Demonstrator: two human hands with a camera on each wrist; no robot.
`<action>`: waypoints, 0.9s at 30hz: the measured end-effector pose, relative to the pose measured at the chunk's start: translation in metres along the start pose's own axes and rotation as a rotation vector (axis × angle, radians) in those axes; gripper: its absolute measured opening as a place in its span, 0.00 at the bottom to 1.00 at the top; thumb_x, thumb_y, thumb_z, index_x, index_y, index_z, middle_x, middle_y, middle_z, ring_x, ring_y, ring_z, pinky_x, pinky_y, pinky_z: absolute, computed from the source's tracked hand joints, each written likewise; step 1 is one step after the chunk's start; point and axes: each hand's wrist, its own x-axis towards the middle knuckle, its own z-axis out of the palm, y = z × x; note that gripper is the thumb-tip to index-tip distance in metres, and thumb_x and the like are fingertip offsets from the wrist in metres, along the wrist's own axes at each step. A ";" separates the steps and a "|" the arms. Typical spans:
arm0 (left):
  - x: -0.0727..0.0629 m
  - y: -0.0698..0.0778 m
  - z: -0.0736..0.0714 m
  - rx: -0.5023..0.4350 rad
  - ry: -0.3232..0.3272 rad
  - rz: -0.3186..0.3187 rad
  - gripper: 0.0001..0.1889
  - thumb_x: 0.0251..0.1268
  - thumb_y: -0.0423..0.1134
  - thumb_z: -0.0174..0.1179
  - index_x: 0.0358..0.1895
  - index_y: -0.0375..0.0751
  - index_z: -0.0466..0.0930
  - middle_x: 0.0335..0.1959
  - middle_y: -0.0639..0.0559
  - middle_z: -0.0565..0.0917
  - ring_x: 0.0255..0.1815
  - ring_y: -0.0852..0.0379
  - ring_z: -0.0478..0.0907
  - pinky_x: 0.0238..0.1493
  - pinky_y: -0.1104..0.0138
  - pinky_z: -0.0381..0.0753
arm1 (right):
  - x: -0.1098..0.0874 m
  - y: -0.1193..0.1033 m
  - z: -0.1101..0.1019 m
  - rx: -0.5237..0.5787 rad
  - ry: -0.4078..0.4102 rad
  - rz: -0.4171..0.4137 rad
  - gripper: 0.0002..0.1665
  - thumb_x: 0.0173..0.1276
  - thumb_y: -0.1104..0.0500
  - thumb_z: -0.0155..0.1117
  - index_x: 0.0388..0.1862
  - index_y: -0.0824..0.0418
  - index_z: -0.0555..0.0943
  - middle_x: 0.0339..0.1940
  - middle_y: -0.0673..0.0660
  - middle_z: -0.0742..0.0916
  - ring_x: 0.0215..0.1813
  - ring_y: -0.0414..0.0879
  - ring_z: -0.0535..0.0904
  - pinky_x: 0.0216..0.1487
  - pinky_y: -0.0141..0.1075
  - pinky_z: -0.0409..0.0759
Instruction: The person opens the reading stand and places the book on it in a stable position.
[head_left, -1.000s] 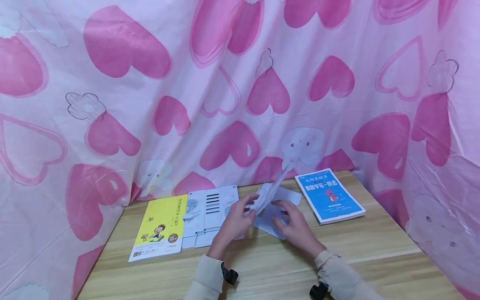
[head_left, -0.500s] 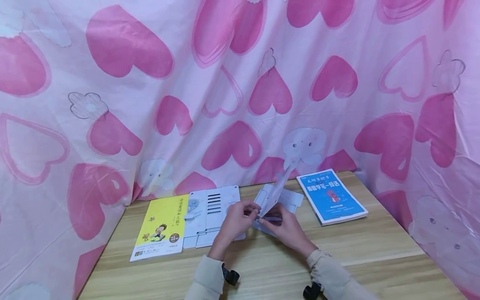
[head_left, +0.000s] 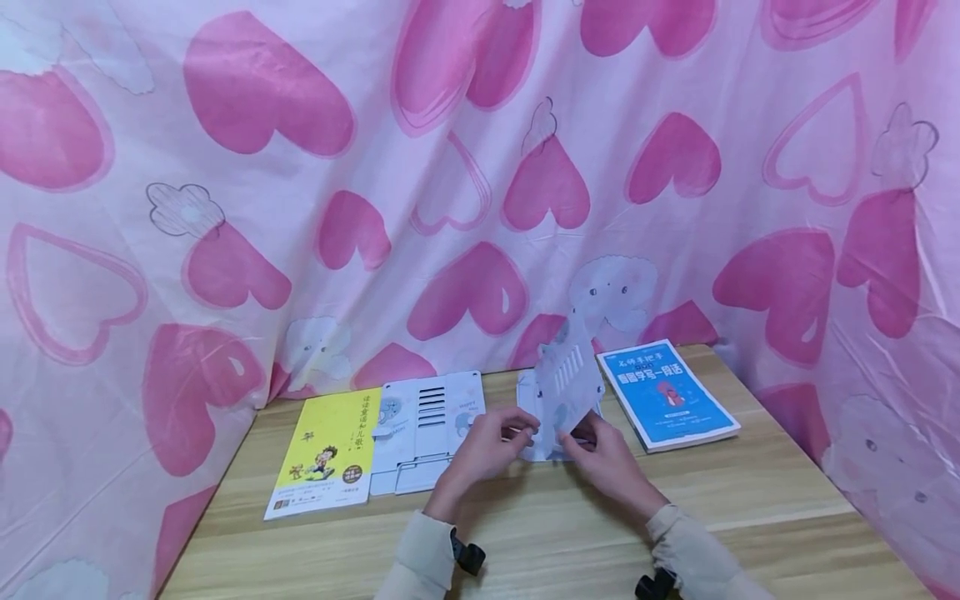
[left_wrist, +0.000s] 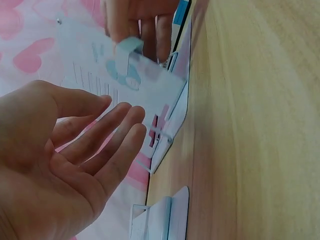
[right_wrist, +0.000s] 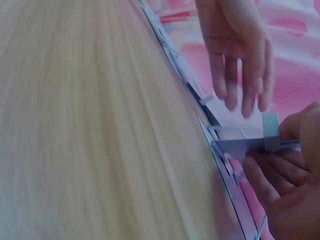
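A pale metal book stand [head_left: 567, 382] stands partly unfolded, its slotted panel raised over a base on the table. My right hand [head_left: 606, 460] pinches the lower part of this panel; in the right wrist view, the thumb and fingers of the right hand [right_wrist: 290, 182] lie on either side of the plate beside a small bent clip [right_wrist: 271, 131]. To the left of the panel, my left hand [head_left: 491, 442] holds nothing. Its fingers are loosely bent, and the left wrist view has the left hand [left_wrist: 80, 155] in front of the slotted panel [left_wrist: 95, 70].
A second pale book stand [head_left: 427, 475] lies flat to the left, beside a yellow book [head_left: 322, 450]. At the right lies a blue book [head_left: 667, 400]. Pink heart-patterned cloth [head_left: 465, 200] hangs behind the wooden table [head_left: 525, 542].
The raised panel has swung from nearly edge-on to showing its slotted face. My right hand has come in and gripped it; my left hand, at its lower edge half a second ago, has let go.
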 end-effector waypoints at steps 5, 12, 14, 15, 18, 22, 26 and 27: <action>0.001 -0.001 -0.002 0.002 0.003 -0.022 0.10 0.80 0.35 0.62 0.56 0.41 0.89 0.53 0.48 0.93 0.50 0.58 0.89 0.56 0.66 0.88 | -0.003 0.007 -0.022 0.039 -0.058 0.018 0.36 0.84 0.47 0.63 0.82 0.58 0.68 0.77 0.64 0.81 0.74 0.60 0.82 0.72 0.52 0.84; 0.000 -0.005 -0.004 -0.003 0.028 -0.048 0.12 0.82 0.38 0.61 0.61 0.43 0.87 0.60 0.45 0.90 0.58 0.52 0.88 0.63 0.56 0.88 | -0.004 0.005 -0.049 0.095 -0.126 0.096 0.30 0.85 0.48 0.61 0.79 0.57 0.75 0.75 0.60 0.82 0.72 0.58 0.80 0.74 0.56 0.82; -0.001 -0.006 -0.005 -0.011 0.043 -0.056 0.13 0.82 0.38 0.61 0.62 0.44 0.86 0.62 0.46 0.89 0.60 0.50 0.87 0.64 0.55 0.88 | -0.003 0.004 -0.057 0.111 -0.150 0.134 0.29 0.85 0.47 0.61 0.78 0.57 0.77 0.75 0.59 0.83 0.72 0.56 0.79 0.73 0.55 0.81; -0.001 -0.006 -0.005 -0.014 0.051 -0.055 0.14 0.82 0.38 0.61 0.63 0.44 0.86 0.63 0.47 0.88 0.60 0.50 0.87 0.64 0.55 0.88 | -0.002 0.005 -0.061 0.107 -0.162 0.142 0.29 0.84 0.46 0.61 0.77 0.57 0.78 0.75 0.59 0.83 0.71 0.55 0.79 0.73 0.54 0.81; -0.001 -0.006 -0.006 -0.033 0.076 -0.045 0.15 0.81 0.36 0.60 0.64 0.42 0.85 0.64 0.50 0.87 0.62 0.49 0.87 0.65 0.55 0.89 | 0.001 0.008 -0.071 0.101 -0.179 0.141 0.31 0.82 0.46 0.65 0.77 0.59 0.77 0.73 0.60 0.84 0.71 0.55 0.81 0.72 0.54 0.82; 0.001 -0.008 -0.006 -0.047 0.106 -0.035 0.16 0.80 0.34 0.61 0.66 0.40 0.83 0.66 0.48 0.86 0.62 0.48 0.87 0.65 0.56 0.89 | 0.004 0.016 -0.081 0.088 -0.155 0.124 0.36 0.78 0.45 0.70 0.77 0.61 0.75 0.70 0.63 0.86 0.66 0.54 0.86 0.68 0.50 0.86; 0.002 -0.011 -0.006 -0.052 0.123 -0.041 0.18 0.80 0.33 0.61 0.68 0.38 0.81 0.68 0.44 0.85 0.62 0.46 0.88 0.65 0.55 0.89 | 0.006 0.022 -0.092 0.048 -0.139 0.122 0.32 0.77 0.42 0.71 0.70 0.59 0.81 0.65 0.60 0.90 0.60 0.51 0.87 0.61 0.41 0.88; 0.002 -0.012 -0.006 -0.056 0.127 -0.044 0.19 0.80 0.33 0.61 0.69 0.37 0.81 0.68 0.42 0.84 0.62 0.45 0.87 0.65 0.55 0.89 | 0.006 0.024 -0.095 0.026 -0.136 0.116 0.29 0.77 0.41 0.70 0.67 0.58 0.83 0.63 0.59 0.90 0.59 0.51 0.86 0.60 0.40 0.87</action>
